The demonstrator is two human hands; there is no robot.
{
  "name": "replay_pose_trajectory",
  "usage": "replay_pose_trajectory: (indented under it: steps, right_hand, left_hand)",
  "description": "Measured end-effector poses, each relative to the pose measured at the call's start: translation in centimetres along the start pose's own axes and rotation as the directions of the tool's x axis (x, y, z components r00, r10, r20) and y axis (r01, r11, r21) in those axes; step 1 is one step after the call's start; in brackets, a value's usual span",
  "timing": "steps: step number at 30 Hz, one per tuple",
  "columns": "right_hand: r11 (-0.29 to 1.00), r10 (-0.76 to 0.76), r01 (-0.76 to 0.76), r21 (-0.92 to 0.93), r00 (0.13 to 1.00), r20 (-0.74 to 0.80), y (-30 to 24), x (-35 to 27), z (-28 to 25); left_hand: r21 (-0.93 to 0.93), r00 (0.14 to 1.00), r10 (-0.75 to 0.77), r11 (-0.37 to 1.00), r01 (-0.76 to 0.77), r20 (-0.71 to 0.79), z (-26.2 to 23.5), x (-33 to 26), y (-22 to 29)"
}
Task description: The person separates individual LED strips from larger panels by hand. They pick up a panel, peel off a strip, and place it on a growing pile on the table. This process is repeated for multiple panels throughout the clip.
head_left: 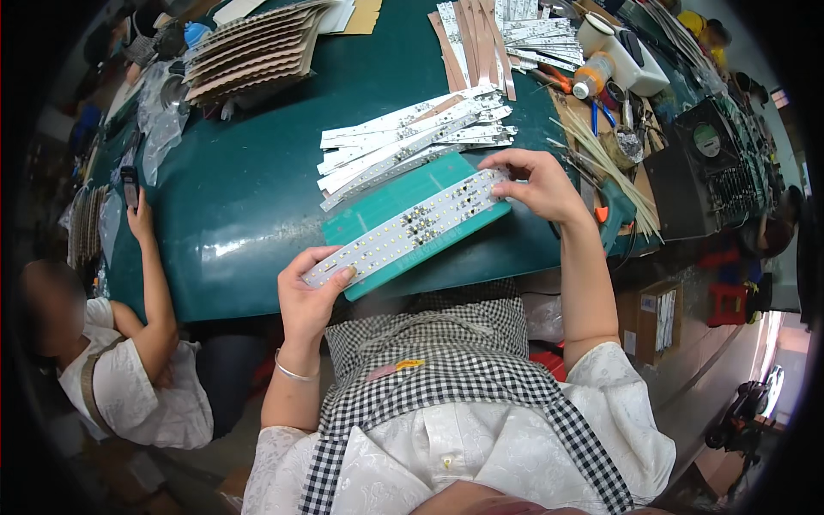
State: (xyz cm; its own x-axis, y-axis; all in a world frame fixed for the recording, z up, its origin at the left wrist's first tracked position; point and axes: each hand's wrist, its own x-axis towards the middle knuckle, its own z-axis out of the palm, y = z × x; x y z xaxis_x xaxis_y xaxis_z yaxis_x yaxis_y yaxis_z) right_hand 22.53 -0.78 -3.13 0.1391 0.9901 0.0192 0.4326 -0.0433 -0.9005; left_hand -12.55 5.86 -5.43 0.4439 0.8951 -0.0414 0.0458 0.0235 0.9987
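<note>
Both my hands grip a long white LED circuit board panel, tilted with its right end farther from me. My left hand pinches the near left end, thumb on top. At the far right end my right hand holds the panel between thumb and fingers. Small yellow LEDs and dark components dot its face. Beneath it is a green flat board, partly covered by the panel; whether the two touch I cannot tell. Just beyond lies a loose pile of white LED strips.
More strips lie at the back. A stack of corrugated cardboard sheets stands far left. On the right are an orange-capped bottle, thin pale sticks, a green glue gun and a black machine. Another person sits at left, holding a phone.
</note>
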Motion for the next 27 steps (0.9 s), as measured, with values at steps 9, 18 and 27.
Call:
replay_pose_trajectory:
  steps: [9,18,27]
  right_hand:
    - [0.999,0.048,-0.048,0.017,0.999,0.015,0.5,0.6,-0.1]
    - [0.978,-0.165,0.153,-0.141,0.984,-0.073,0.4,-0.5,0.4]
    - [0.956,-0.255,0.237,-0.172,0.963,-0.092,1.0,-0.8,0.5]
  left_hand:
    - [0.172,0.989,0.132,0.978,-0.12,-0.06,0.4,-0.2,-0.3]
    - [0.327,0.971,0.233,0.922,-0.205,-0.049,0.6,-0.6,-0.6]
    - [0.406,0.896,0.444,0.814,-0.416,0.028,0.8,-0.8,-1.1]
